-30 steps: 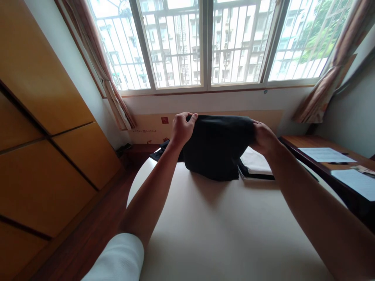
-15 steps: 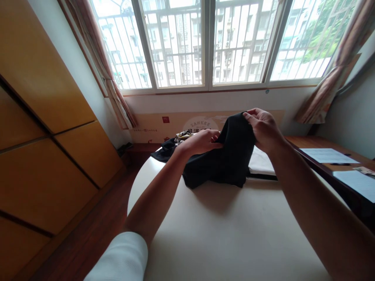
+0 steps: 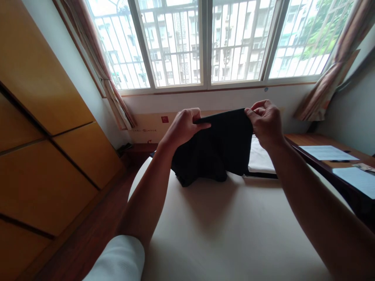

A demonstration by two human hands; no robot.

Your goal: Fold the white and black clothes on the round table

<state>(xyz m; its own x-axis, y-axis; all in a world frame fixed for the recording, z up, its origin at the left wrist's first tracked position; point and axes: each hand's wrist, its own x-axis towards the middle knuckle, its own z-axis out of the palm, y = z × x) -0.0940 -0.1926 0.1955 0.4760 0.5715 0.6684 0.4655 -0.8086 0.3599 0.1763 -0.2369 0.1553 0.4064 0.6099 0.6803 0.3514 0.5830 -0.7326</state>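
Observation:
A black garment (image 3: pixel 216 148) hangs between my two hands above the white table (image 3: pixel 234 226), its upper edge pulled nearly straight. My left hand (image 3: pixel 187 123) pinches that edge at the left, thumb on the near side. At the upper right corner, my right hand (image 3: pixel 265 121) grips the cloth between thumb and fingers. The lower part bunches and hangs close over the tabletop; whether the garment is trousers, shorts or a shirt I cannot tell. Just right of it lies a folded white cloth (image 3: pixel 260 158) with a dark strip along its bottom.
Beyond the table stands a beige printed panel (image 3: pixel 149 125) under barred windows (image 3: pixel 175 47). A wooden desk (image 3: pixel 310 140) at the right carries paper sheets (image 3: pixel 329 153) and a pen (image 3: pixel 341 161). Wooden cabinets (image 3: pixel 52 97) line the left side.
My left hand has risen and moved left along the garment, drawing its top edge out taut. My right hand stays nearly in place. The patterned cloth behind is now hidden.

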